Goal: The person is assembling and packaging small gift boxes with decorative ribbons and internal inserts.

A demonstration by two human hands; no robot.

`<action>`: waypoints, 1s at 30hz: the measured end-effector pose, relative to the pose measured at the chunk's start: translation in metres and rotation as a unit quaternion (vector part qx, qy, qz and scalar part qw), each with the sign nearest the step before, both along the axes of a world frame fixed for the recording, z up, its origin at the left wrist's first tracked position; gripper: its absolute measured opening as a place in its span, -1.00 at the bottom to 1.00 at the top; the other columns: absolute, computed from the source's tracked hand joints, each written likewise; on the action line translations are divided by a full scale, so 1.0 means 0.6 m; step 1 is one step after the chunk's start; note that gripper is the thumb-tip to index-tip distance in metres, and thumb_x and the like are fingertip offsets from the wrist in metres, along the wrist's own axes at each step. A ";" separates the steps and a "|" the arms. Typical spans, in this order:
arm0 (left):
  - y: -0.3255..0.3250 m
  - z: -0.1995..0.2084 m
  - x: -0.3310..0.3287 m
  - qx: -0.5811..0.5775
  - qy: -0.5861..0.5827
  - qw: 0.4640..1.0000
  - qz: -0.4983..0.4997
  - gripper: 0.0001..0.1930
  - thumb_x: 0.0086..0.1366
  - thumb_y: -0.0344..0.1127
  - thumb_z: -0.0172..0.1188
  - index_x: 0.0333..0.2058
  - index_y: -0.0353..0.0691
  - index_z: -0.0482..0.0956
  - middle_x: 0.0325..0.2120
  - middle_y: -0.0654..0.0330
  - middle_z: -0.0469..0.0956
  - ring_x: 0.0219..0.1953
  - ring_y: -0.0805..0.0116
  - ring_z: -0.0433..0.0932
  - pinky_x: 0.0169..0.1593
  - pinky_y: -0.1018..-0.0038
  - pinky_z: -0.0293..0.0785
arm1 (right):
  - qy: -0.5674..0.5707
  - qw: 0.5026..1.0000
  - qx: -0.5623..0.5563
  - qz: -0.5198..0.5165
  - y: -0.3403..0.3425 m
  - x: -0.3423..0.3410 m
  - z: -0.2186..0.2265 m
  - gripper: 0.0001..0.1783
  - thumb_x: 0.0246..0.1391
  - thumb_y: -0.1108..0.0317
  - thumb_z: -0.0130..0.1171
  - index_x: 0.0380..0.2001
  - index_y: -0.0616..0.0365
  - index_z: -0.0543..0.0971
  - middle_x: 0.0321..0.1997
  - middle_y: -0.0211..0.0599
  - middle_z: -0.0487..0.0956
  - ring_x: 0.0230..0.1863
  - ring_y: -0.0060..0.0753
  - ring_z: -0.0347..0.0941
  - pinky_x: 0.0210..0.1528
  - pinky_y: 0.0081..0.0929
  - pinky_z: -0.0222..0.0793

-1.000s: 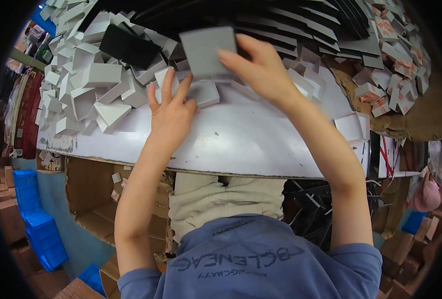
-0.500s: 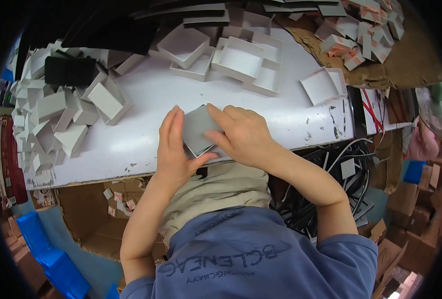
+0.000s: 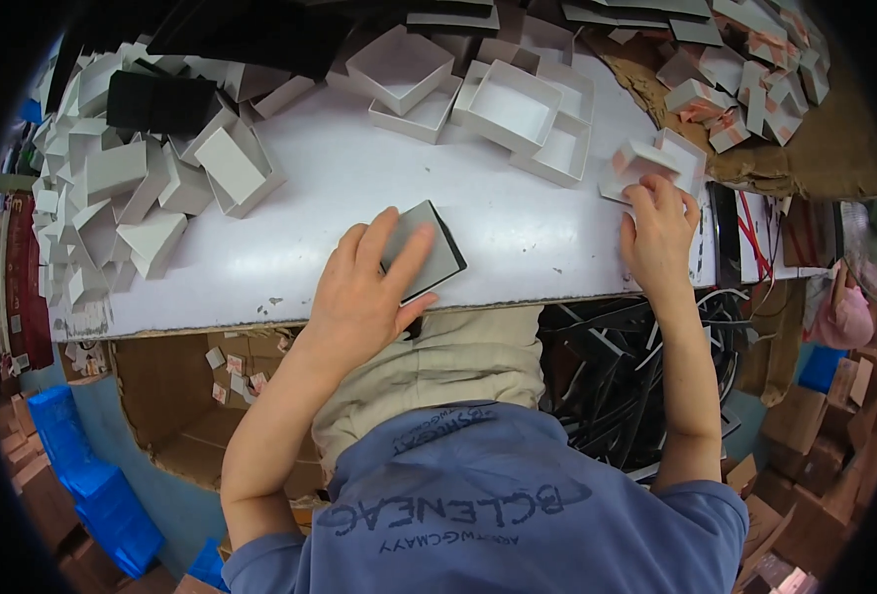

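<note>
My left hand (image 3: 364, 282) rests over a flat grey rectangular piece with a black edge (image 3: 442, 238) near the table's front edge. Its fingers lie across the grey top and the thumb is at the near corner, so the hand holds the piece at its left side. My right hand (image 3: 661, 233) is at the right of the table, fingertips at a small white box tray (image 3: 648, 158) that looks tipped up. Its thumb stands apart from the fingers. Behind that tray is another white box tray (image 3: 689, 158). Whether the fingertips press on the tipped tray is hard to tell.
White boxes (image 3: 117, 173) heap up at the left, a black piece (image 3: 161, 102) on top. Open white trays (image 3: 513, 104) stand at the back. A cardboard carton (image 3: 765, 163) with pink-and-white boxes is at the far right. Black strips (image 3: 617, 381) lie below the table.
My right hand has left the grey piece and moved right to the white trays, where one now looks tipped. My left hand stays on the grey piece, which has turned a little.
</note>
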State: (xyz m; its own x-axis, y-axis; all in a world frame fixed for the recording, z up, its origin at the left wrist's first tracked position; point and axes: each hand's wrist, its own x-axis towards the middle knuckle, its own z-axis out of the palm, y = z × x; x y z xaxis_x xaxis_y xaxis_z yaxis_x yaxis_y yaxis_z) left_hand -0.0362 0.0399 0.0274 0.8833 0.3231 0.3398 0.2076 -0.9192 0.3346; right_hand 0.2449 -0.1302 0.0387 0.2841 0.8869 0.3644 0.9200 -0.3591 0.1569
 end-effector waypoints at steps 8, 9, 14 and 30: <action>-0.004 0.008 -0.001 -0.010 0.085 0.996 -0.011 -0.42 -0.07 -0.27 0.29 0.02 -0.02 0.40 0.05 0.07 0.26 -0.02 -0.07 0.24 -0.01 0.21 0.30 | 0.015 0.999 0.028 0.012 0.009 0.060 -0.033 -0.76 -0.25 0.52 0.11 -0.38 0.18 0.47 -0.05 -0.16 0.43 0.00 -0.20 0.32 0.03 -0.27 0.12; -0.002 0.003 -0.008 -0.008 0.085 0.996 -0.012 -0.42 -0.07 -0.27 0.29 0.02 -0.02 0.40 0.05 0.07 0.26 -0.02 -0.07 0.24 -0.01 0.21 0.30 | 0.015 0.999 0.027 0.025 0.014 0.062 -0.027 -0.77 -0.20 0.51 0.10 -0.35 0.19 0.46 -0.07 -0.13 0.43 -0.01 -0.16 0.33 0.00 -0.28 0.16; 0.008 -0.010 -0.040 -0.012 0.037 0.997 -0.063 -0.50 -0.10 -0.33 0.30 -0.07 -0.07 0.49 0.05 0.10 0.28 0.05 -0.10 0.18 0.03 0.12 0.26 | 0.436 0.873 0.209 0.059 0.010 -0.036 0.044 -0.83 0.02 0.45 0.04 -0.28 0.24 0.44 -0.15 -0.22 0.46 -0.18 -0.40 0.41 -0.12 -0.48 0.30; 0.042 -0.042 -0.024 -0.255 -0.103 0.959 -0.073 0.06 -0.29 -0.26 0.50 0.18 -0.12 -0.01 0.17 -0.09 -0.01 0.08 -0.07 0.22 0.00 0.23 0.39 | 0.459 0.834 -0.009 0.305 0.178 -0.189 -0.009 -0.51 -0.07 0.34 0.12 -0.02 0.29 0.38 -0.15 -0.06 0.46 -0.12 0.00 0.38 -0.11 -0.33 0.29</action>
